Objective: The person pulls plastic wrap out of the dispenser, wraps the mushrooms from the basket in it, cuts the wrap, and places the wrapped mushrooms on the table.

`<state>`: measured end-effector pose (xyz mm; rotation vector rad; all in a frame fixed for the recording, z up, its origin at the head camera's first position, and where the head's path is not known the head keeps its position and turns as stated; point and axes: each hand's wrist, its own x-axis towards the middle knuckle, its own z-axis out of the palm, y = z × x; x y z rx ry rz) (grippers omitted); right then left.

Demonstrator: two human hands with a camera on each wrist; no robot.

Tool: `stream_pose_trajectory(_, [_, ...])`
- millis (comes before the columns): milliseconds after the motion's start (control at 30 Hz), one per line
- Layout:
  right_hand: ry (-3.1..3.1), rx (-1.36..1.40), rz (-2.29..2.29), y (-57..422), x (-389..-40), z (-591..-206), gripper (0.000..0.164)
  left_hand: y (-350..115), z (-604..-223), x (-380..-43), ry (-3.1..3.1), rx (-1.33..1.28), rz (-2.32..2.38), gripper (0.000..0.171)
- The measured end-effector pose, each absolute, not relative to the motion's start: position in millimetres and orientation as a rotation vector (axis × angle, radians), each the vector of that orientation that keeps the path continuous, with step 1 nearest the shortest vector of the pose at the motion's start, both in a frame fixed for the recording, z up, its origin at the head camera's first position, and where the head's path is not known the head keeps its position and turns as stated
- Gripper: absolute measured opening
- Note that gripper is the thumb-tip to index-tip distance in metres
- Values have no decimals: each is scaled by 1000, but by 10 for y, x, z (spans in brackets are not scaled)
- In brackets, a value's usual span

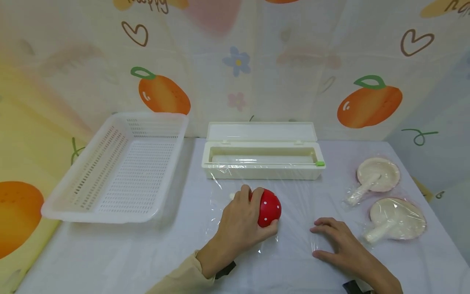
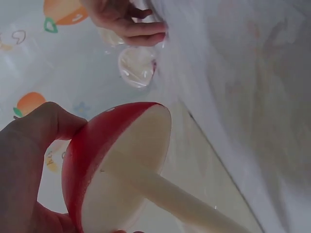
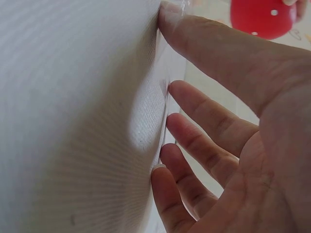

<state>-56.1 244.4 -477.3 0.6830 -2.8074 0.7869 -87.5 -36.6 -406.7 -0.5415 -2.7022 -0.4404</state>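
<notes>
My left hand (image 1: 236, 220) grips a toy mushroom (image 1: 269, 207) by its red, white-dotted cap. In the left wrist view the cream underside and thick stem (image 2: 180, 196) point away from the palm. Under it lies a clear sheet of cling film (image 1: 293, 204), drawn out of the white wrap dispenser (image 1: 262, 172) toward the front. To the right, my right hand (image 1: 341, 249) rests its fingertips at the film's edge, fingers spread and gently bent. Its fingers (image 3: 194, 97) touch down on the film and cloth in the right wrist view.
Two film-wrapped mushrooms (image 1: 382, 173) (image 1: 400, 220) lie on the right, cream undersides up. A white slotted basket (image 1: 174, 163) stands on the left. The dispenser's lid (image 1: 262, 131) stands raised before the patterned curtain (image 1: 286, 90). A green cutter slider (image 1: 320, 163) sits at its right end.
</notes>
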Motion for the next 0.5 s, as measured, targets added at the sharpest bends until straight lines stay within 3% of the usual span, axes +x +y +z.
stream_pose_trajectory(500, [-2715,740,807,2456,-597,-4838,52,-255,-4396,-983,-2667,-443,-468,61])
